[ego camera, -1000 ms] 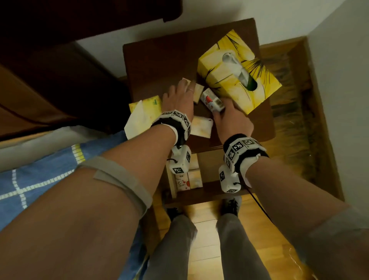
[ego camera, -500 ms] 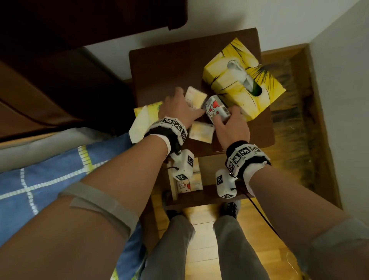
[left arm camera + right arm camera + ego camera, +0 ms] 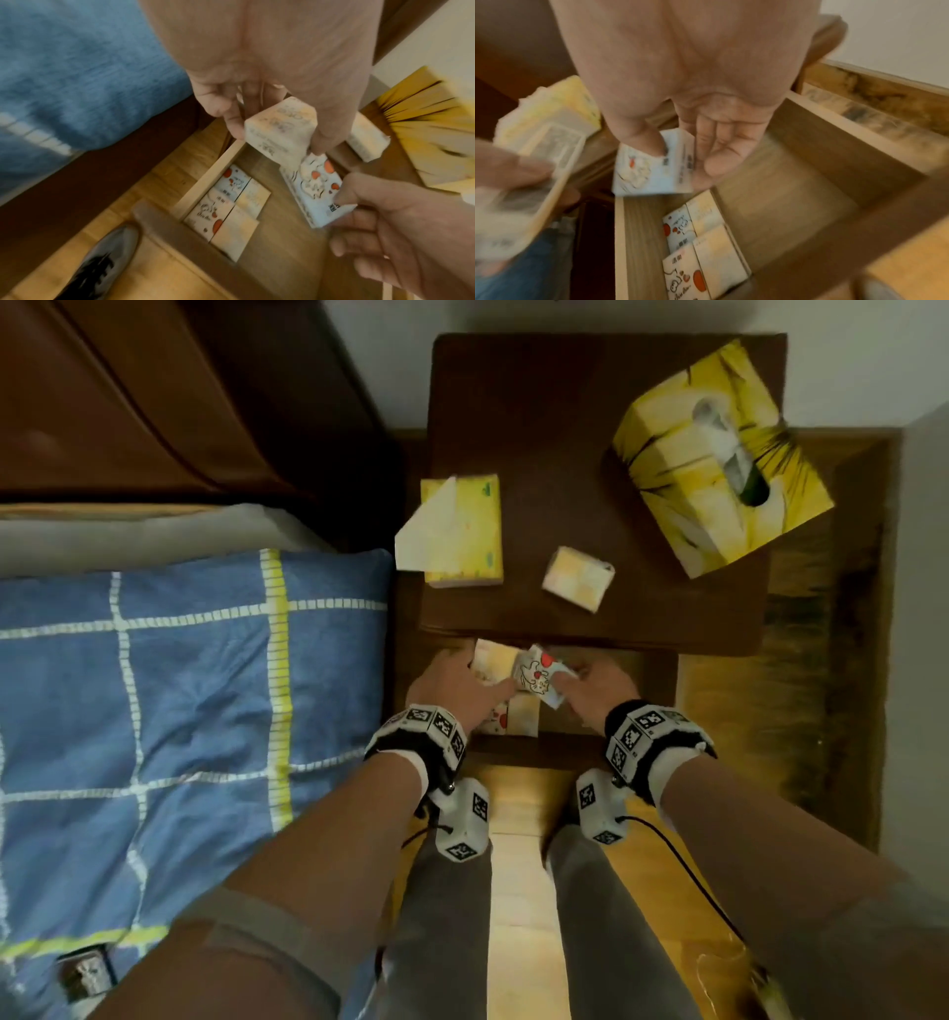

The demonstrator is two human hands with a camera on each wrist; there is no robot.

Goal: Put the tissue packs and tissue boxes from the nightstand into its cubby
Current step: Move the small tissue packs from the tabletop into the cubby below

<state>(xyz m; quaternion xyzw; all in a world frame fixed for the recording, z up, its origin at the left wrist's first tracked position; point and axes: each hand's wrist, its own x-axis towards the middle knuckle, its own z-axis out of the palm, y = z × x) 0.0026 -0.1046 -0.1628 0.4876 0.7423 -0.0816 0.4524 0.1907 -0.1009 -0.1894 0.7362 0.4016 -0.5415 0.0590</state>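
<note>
My left hand [image 3: 452,683] grips a pale yellow tissue pack [image 3: 280,130]. My right hand [image 3: 595,683] pinches a white cartoon tissue pack [image 3: 316,188] with red marks, thumb on top [image 3: 652,168]. Both packs touch each other just below the nightstand top's front edge, over the open cubby [image 3: 795,192]. Several packs [image 3: 231,207] lie in rows at the cubby's left side. On the dark nightstand top [image 3: 554,428] sit a yellow soft tissue pack [image 3: 462,536] with a tissue sticking out, a small pale pack [image 3: 577,577] and a big yellow tissue box [image 3: 719,459].
A bed with a blue checked cover [image 3: 179,711] lies close on the left, and a dark wooden headboard [image 3: 154,392] stands behind it. A white wall [image 3: 924,608] closes the right side. My legs and a shoe [image 3: 100,263] stand on the wooden floor before the cubby.
Both hands took a pack each from the nightstand top and came down and towards me to the cubby's front. The small pale pack stays on top.
</note>
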